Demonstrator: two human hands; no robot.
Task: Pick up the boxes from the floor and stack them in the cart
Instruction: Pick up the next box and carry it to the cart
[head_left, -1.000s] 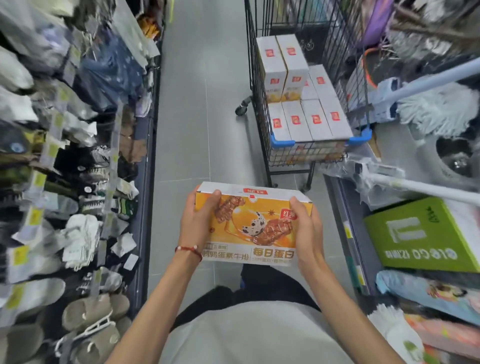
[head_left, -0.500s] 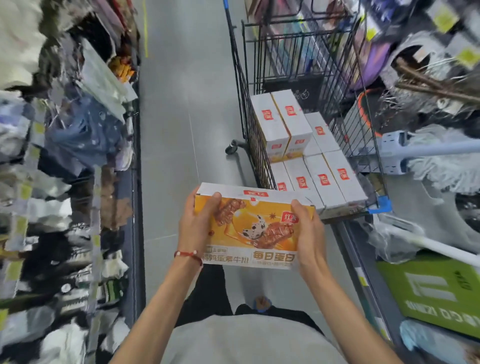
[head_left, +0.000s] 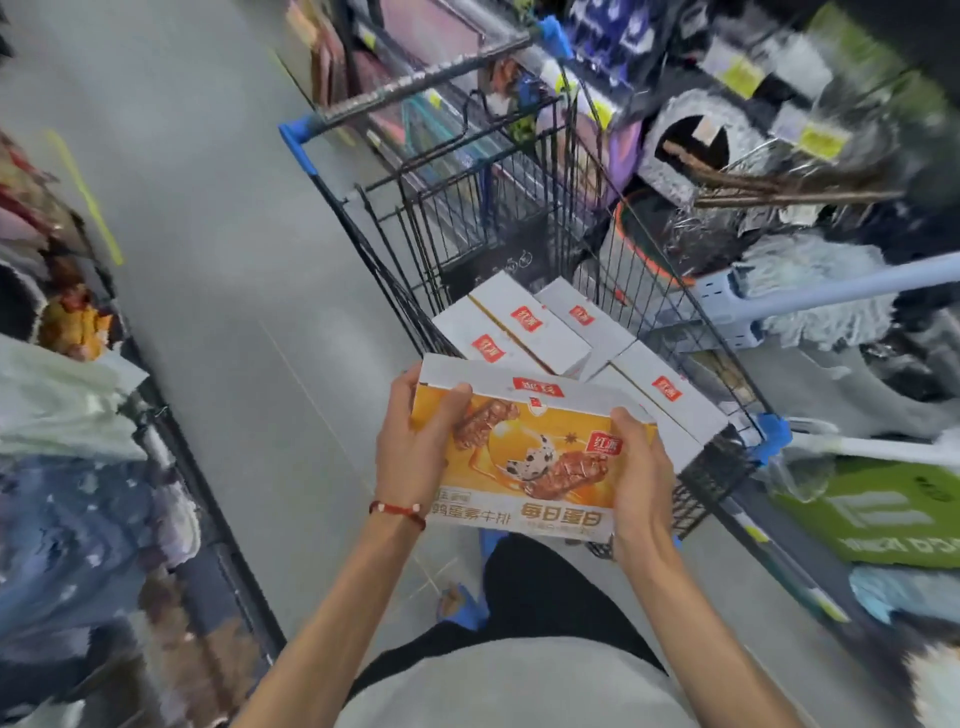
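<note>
Head view: left hand and right hand gripped the orange box by its short ends at the cart's near rim; white boxes lay inside; grey floor ran along its left.

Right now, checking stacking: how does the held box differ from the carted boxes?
The held box shows its orange picture face; the carted boxes show white tops. The left hand and right hand grip the held box; the carted boxes lie packed together. Both bear red logos.

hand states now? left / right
Left hand: grip closed on the orange box, left end.
Right hand: grip closed on its right end.
</note>
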